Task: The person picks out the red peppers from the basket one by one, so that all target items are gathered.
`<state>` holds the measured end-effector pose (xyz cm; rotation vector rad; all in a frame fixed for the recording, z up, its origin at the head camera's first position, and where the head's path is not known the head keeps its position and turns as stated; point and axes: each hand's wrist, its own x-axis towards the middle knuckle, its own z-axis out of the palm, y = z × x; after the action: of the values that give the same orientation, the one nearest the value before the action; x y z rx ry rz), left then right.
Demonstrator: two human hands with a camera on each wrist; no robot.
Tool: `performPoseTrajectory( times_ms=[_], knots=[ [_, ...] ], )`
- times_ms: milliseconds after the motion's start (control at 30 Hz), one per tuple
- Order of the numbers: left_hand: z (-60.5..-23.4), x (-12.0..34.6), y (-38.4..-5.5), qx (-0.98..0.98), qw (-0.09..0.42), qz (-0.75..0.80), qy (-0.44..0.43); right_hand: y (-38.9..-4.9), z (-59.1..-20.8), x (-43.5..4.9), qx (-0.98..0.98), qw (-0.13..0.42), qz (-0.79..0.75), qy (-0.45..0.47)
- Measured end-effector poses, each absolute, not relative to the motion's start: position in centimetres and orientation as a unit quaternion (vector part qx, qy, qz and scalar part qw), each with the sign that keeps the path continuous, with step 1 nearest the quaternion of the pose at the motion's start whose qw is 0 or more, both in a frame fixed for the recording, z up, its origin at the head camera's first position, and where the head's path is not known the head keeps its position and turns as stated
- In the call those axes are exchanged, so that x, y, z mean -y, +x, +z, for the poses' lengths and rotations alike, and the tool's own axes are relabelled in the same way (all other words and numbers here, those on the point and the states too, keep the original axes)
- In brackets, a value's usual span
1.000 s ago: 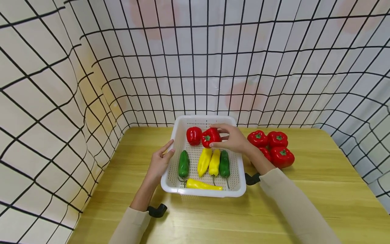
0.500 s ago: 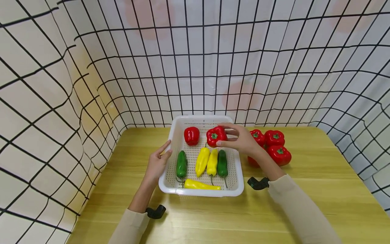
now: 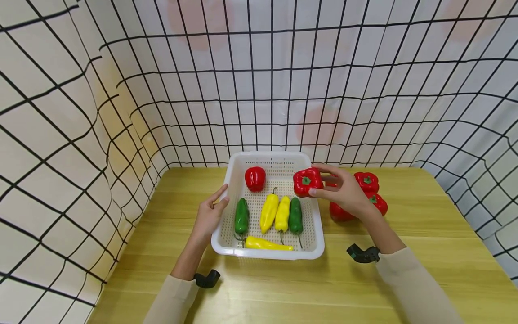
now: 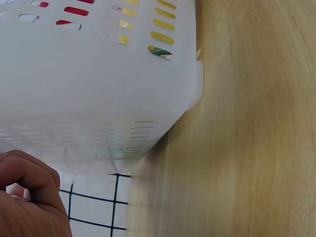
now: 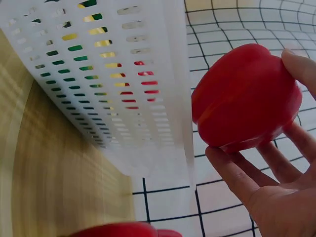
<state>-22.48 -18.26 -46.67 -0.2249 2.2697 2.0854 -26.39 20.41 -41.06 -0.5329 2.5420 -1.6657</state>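
Observation:
My right hand [image 3: 346, 189] grips a red bell pepper [image 3: 306, 182] between thumb and fingers, at the right rim of a white plastic basket [image 3: 319, 234]. In the right wrist view this bell pepper [image 5: 249, 98] is raised beside the top of the basket wall [image 5: 163, 98]. My left hand [image 3: 210, 215] holds the basket's left rim, its curled fingers [image 4: 29, 173] showing against the outer wall in the left wrist view. Inside the basket lie another red bell pepper [image 3: 255, 179], two green peppers [image 3: 242, 216] and three long yellow peppers [image 3: 269, 213].
Several more red bell peppers [image 3: 366, 182] cluster on the wooden table [image 3: 425, 234] right of the basket, partly hidden behind my right hand. A white wall covering with a black grid [image 3: 267, 90] rises at the table's back edge and along both sides.
My right hand has carried the red bell pepper rightward, from beside the other one inside the basket to over the right rim. My left hand has stayed on the left rim.

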Motion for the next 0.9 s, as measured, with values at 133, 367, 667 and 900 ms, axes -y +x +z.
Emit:
performPoseTrajectory(
  times_ms=[133,367,667,900],
  knots=[
    [-46.7,18.2,-22.6,-0.733,0.028,0.676,-0.069,-25.3,-41.0,-21.7,-0.815,0.023,-0.554,-0.168],
    [-46.7,18.3,-22.7,-0.739,0.025,0.670,-0.067,-23.4,-41.2,-23.7,-0.809,0.021,-0.571,-0.136],
    [-46.8,18.3,-22.8,-0.734,0.026,0.675,-0.068,-21.2,-41.8,-26.3,-0.826,-0.003,-0.549,-0.130],
    [-46.8,18.3,-22.7,-0.733,0.032,0.676,-0.071,-19.5,-42.8,-27.9,-0.837,-0.016,-0.531,-0.134]
  ],
)
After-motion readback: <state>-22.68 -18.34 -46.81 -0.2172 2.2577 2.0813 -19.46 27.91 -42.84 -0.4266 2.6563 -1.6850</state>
